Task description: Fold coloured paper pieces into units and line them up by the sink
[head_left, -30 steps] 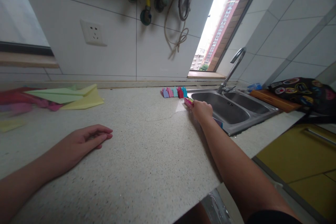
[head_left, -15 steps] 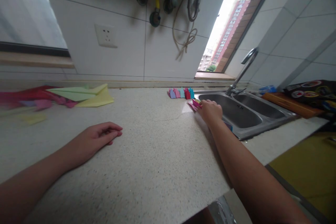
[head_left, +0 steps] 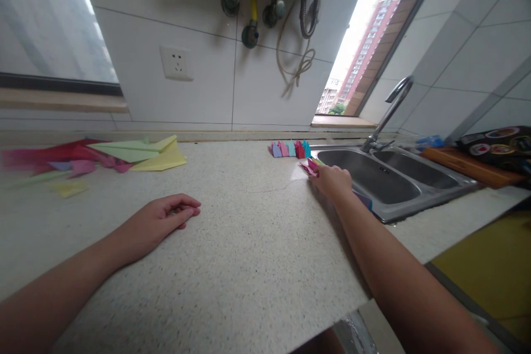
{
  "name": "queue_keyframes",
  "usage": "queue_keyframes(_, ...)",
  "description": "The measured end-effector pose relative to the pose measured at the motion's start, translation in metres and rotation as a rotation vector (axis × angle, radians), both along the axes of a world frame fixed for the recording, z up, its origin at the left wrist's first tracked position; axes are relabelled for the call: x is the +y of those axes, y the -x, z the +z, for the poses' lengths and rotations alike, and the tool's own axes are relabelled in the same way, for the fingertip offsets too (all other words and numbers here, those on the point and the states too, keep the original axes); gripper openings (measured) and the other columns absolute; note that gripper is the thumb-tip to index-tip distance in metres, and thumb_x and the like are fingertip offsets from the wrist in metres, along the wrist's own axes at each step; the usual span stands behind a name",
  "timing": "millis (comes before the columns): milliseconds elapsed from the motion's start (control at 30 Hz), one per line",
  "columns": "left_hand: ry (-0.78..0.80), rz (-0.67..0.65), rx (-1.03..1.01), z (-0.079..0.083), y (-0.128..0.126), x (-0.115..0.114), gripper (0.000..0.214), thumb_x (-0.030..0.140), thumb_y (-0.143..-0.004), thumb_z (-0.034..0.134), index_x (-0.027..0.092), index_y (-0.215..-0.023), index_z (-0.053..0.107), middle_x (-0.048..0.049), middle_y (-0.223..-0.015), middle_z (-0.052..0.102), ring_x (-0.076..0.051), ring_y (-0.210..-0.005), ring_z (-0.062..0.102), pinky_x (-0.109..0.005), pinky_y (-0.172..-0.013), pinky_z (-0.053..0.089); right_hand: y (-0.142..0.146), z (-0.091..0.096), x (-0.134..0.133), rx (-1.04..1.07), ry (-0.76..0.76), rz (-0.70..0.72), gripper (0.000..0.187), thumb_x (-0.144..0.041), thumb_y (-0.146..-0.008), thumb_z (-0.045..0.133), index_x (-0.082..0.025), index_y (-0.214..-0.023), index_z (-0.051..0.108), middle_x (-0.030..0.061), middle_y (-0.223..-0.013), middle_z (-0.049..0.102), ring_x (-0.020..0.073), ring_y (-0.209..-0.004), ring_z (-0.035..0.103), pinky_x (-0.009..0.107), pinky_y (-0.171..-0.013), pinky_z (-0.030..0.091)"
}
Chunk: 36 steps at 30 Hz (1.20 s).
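Pinching, as far as its partly hidden fingers show, the right hand (head_left: 335, 181) has one pink folded paper (head_left: 307, 168) at its fingertips, near the left edge of the steel sink (head_left: 431, 199) and just beside a row of small folded papers (head_left: 291, 149); compared with a second ago, the pink points look more fanned apart while the hand has stayed by that row, which suggests the piece is being adjusted, not carried; the left hand (head_left: 168, 218) rests loosely curled on the speckled counter (head_left: 232, 254), nothing seen in it, and I cannot tell whether thumb and fingertips touch. Counting: five pieces show in the row, lavender, pink, pale aqua, red and teal; the sink has two basins and one tap (head_left: 396, 102); one blue item (head_left: 364, 199) shows beside the right wrist; one wall outlet (head_left: 177, 63); the loose coloured paper (head_left: 128, 149) at left overlaps, too blurred to count.
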<state>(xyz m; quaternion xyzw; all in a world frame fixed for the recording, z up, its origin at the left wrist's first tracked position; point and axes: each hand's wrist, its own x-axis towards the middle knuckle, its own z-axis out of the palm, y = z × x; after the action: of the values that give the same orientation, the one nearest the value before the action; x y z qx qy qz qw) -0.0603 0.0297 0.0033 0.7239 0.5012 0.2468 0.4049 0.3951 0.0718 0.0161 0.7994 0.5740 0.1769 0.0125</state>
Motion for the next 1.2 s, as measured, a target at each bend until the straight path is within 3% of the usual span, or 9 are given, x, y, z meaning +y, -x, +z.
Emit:
queue_keyframes(200,0.005,0.01,0.007,0.001,-0.001,-0.001,0.046,0.054,-0.086,0.057,0.021,-0.117,0.065,-0.0051,-0.098,0.071,-0.018,-0.079,0.059,-0.032,-0.076,0.045,0.001,-0.001,0.001,0.005,-0.026,0.024,0.032,-0.039,-0.096,0.045,-0.026,-0.107,0.072,0.0107,-0.106,0.072,0.0268,-0.104,0.061,0.037,-0.085,0.037)
queue_keyframes(433,0.019,0.008,0.012,0.001,-0.001,-0.001,0.045,0.054,-0.087,0.057,0.021,-0.116,0.065,-0.0049,-0.1,0.07,-0.018,-0.08,0.059,-0.032,-0.077,0.043,-0.004,-0.001,0.001,0.046,-0.124,0.0,0.043,-0.053,-0.097,0.039,-0.027,-0.106,0.072,0.0102,-0.102,0.073,0.0271,-0.096,0.064,0.036,-0.079,0.04)
queue_keyframes(667,0.019,0.008,0.014,0.001,-0.001,0.001,0.044,0.054,-0.087,0.057,0.022,-0.117,0.064,-0.004,-0.099,0.07,-0.017,-0.08,0.059,-0.03,-0.076,0.044,-0.008,0.0,-0.001,0.067,-0.09,-0.048,0.036,-0.042,-0.096,0.043,-0.027,-0.108,0.072,0.0104,-0.105,0.073,0.0272,-0.099,0.065,0.036,-0.08,0.041)
queue_keyframes(1200,-0.013,0.018,0.005,0.005,-0.003,-0.003,0.042,0.054,-0.085,0.057,0.023,-0.11,0.068,-0.004,-0.095,0.07,-0.019,-0.081,0.06,-0.029,-0.075,0.046,-0.011,0.0,0.002,0.049,-0.097,-0.053,0.041,-0.051,-0.095,0.044,-0.026,-0.11,0.072,0.0126,-0.103,0.072,0.0289,-0.096,0.065,0.038,-0.081,0.04)
